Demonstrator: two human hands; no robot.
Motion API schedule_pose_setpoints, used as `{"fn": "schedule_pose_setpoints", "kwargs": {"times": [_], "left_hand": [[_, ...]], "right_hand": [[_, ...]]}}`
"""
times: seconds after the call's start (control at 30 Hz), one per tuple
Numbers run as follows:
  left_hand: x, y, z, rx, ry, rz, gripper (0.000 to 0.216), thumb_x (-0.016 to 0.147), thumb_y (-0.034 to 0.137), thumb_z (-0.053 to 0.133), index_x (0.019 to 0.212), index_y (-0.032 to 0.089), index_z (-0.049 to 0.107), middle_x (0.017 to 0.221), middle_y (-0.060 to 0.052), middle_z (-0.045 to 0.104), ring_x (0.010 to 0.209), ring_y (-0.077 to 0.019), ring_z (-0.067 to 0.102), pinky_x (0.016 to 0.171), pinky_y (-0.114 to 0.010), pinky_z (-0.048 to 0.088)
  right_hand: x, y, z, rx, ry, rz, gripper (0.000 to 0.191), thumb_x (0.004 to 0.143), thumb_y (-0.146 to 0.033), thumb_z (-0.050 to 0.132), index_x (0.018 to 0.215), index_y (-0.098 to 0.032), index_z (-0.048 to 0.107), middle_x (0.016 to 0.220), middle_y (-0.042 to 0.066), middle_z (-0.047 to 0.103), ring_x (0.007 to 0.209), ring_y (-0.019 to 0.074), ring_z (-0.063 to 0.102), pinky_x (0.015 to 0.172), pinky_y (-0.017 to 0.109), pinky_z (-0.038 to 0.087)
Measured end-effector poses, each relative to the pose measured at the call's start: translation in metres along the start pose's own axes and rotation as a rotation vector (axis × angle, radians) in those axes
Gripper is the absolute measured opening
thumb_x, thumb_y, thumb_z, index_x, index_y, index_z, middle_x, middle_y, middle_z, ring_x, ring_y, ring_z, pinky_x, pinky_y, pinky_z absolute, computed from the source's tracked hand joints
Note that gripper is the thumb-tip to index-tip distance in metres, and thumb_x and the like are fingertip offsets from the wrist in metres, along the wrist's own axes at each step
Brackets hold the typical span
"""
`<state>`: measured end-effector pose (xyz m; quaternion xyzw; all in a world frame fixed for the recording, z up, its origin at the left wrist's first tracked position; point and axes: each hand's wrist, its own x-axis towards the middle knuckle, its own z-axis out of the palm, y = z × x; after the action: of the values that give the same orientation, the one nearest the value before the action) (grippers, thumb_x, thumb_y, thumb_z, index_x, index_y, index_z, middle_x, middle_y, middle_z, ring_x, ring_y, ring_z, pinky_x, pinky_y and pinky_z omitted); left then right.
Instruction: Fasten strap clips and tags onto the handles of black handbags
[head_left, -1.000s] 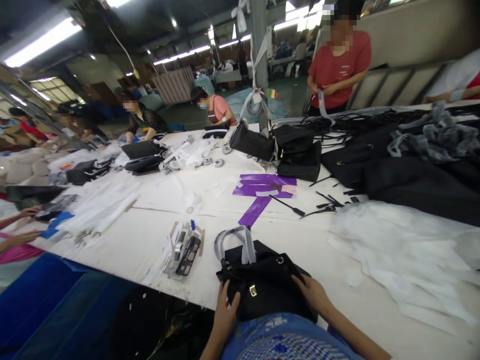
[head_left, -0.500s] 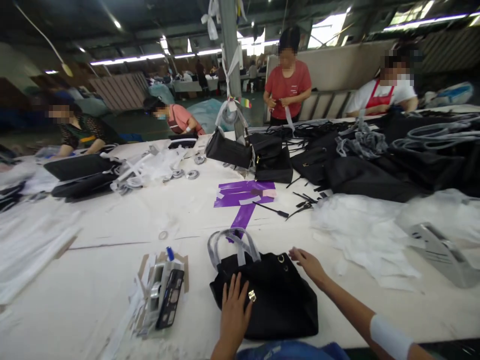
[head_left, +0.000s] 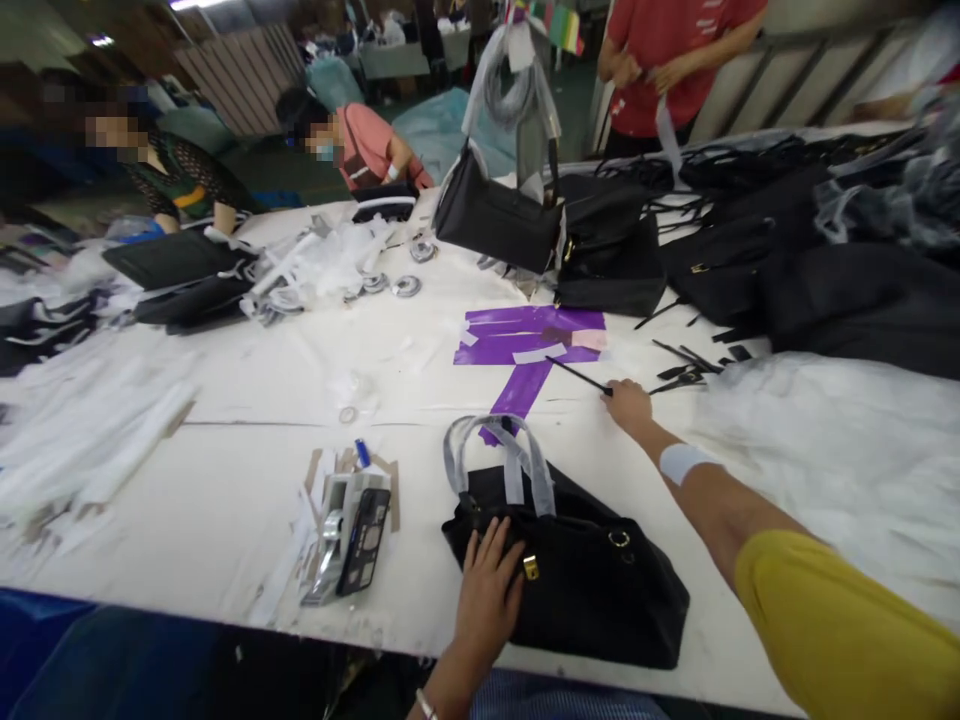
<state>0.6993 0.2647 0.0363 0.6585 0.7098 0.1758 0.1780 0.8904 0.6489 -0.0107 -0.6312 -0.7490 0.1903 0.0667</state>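
A black handbag (head_left: 592,590) with wrapped handles and a gold clasp lies on the white table in front of me. My left hand (head_left: 489,580) rests on its front panel with fingers stretched out, left of the clasp. Farther out, my right hand (head_left: 628,405) is closed round the wide end of a thin black strap (head_left: 581,375). The strap's narrow tip reaches over purple tape (head_left: 525,335) stuck to the table. Several similar short straps (head_left: 682,370) lie just right of that hand.
A tape dispenser (head_left: 352,535) stands left of the handbag. White wrapping sheets (head_left: 817,470) are heaped at the right. Black bags (head_left: 499,215) stand beyond the purple tape, with more piled at the right (head_left: 862,300). Co-workers (head_left: 375,150) are across the table.
My right hand has moved from beside the handbag forward to the strap and closed on it. My left hand stays on the bag. The view has tilted down.
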Motion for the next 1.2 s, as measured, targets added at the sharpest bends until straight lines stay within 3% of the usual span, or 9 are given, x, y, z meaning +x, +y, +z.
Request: {"fn": "schedule_pose_setpoints", "kwargs": {"times": [0.1, 0.2, 0.3, 0.5, 0.67, 0.8, 0.93, 1.07, 1.2], "left_hand": [[0.006, 0.011, -0.02, -0.154, 0.115, -0.139, 0.037, 0.092, 0.017, 0.041, 0.124, 0.025, 0.059, 0.128, -0.008, 0.061, 0.124, -0.0225, 0.052, 0.106, -0.046, 0.042], [0.024, 0.02, -0.039, -0.263, 0.21, -0.225, 0.035, 0.094, 0.02, 0.04, 0.122, 0.025, 0.06, 0.12, -0.008, 0.064, 0.116, -0.0205, 0.056, 0.103, -0.039, 0.044], [0.053, 0.023, -0.049, -0.294, 0.085, -0.188, 0.031, 0.092, 0.02, 0.042, 0.111, 0.023, 0.067, 0.111, -0.006, 0.069, 0.107, -0.0218, 0.061, 0.099, -0.04, 0.046], [0.1, 0.016, -0.049, -0.52, -0.203, -0.183, 0.027, 0.085, 0.02, 0.052, 0.102, 0.019, 0.073, 0.106, -0.007, 0.072, 0.102, -0.0235, 0.064, 0.096, -0.038, 0.046], [0.099, 0.012, -0.057, -1.019, -0.345, -0.157, 0.016, 0.078, 0.024, 0.06, 0.082, 0.015, 0.072, 0.088, -0.004, 0.072, 0.086, -0.0182, 0.064, 0.087, -0.031, 0.047], [0.085, 0.013, -0.061, -1.177, -0.293, -0.16, 0.017, 0.075, 0.029, 0.067, 0.078, 0.013, 0.071, 0.081, -0.005, 0.07, 0.08, -0.0173, 0.062, 0.084, -0.031, 0.047], [0.078, 0.02, -0.06, -1.201, -0.16, -0.099, 0.024, 0.077, 0.028, 0.066, 0.095, 0.013, 0.073, 0.104, -0.01, 0.07, 0.096, -0.0204, 0.062, 0.091, -0.034, 0.045], [0.079, 0.024, -0.061, -1.039, -0.018, 0.005, 0.035, 0.08, 0.023, 0.062, 0.114, 0.019, 0.068, 0.131, -0.01, 0.058, 0.114, -0.0227, 0.055, 0.094, -0.032, 0.045], [0.077, 0.02, -0.066, -0.599, -0.195, 0.137, 0.026, 0.084, 0.018, 0.052, 0.098, 0.02, 0.074, 0.102, -0.006, 0.072, 0.098, -0.0215, 0.062, 0.087, -0.031, 0.046]], "right_hand": [[-0.005, 0.001, -0.005, 0.015, -0.033, 0.013, 0.034, 0.086, -0.03, 0.054, 0.108, -0.009, 0.067, 0.116, 0.022, 0.06, 0.103, 0.0318, 0.058, 0.087, 0.042, 0.044], [-0.033, -0.004, -0.029, 0.186, -0.011, 0.015, 0.039, 0.088, -0.035, 0.051, 0.115, -0.011, 0.065, 0.11, 0.014, 0.066, 0.086, 0.0223, 0.065, 0.08, 0.035, 0.049], [-0.082, -0.009, -0.063, 0.426, -0.003, -0.042, 0.044, 0.088, -0.041, 0.05, 0.121, -0.014, 0.062, 0.095, 0.007, 0.072, 0.079, 0.0198, 0.067, 0.077, 0.033, 0.052], [-0.176, -0.004, -0.114, 0.282, 0.155, -0.172, 0.033, 0.085, -0.045, 0.053, 0.096, -0.021, 0.073, 0.113, 0.007, 0.069, 0.106, 0.0262, 0.063, 0.094, 0.038, 0.047], [-0.229, -0.014, -0.128, 0.378, -0.024, -0.004, 0.041, 0.086, -0.053, 0.048, 0.091, -0.02, 0.071, 0.066, 0.002, 0.07, 0.063, 0.0186, 0.067, 0.064, 0.029, 0.051], [-0.264, -0.036, -0.128, 0.336, -0.101, -0.011, 0.038, 0.085, -0.052, 0.048, 0.09, -0.022, 0.072, 0.063, 0.0, 0.07, 0.056, 0.017, 0.064, 0.06, 0.027, 0.049], [-0.283, -0.06, -0.121, 0.21, -0.075, -0.112, 0.034, 0.086, -0.046, 0.049, 0.098, -0.025, 0.073, 0.082, 0.002, 0.075, 0.077, 0.0241, 0.069, 0.072, 0.032, 0.05], [-0.288, -0.089, -0.116, 0.081, -0.155, -0.263, 0.03, 0.086, -0.043, 0.05, 0.098, -0.03, 0.074, 0.093, 0.002, 0.075, 0.086, 0.0271, 0.069, 0.074, 0.034, 0.05], [-0.288, -0.11, -0.11, 0.063, -0.223, -0.441, 0.029, 0.09, -0.035, 0.047, 0.098, -0.029, 0.074, 0.096, 0.003, 0.075, 0.089, 0.0239, 0.067, 0.079, 0.033, 0.049]]}}
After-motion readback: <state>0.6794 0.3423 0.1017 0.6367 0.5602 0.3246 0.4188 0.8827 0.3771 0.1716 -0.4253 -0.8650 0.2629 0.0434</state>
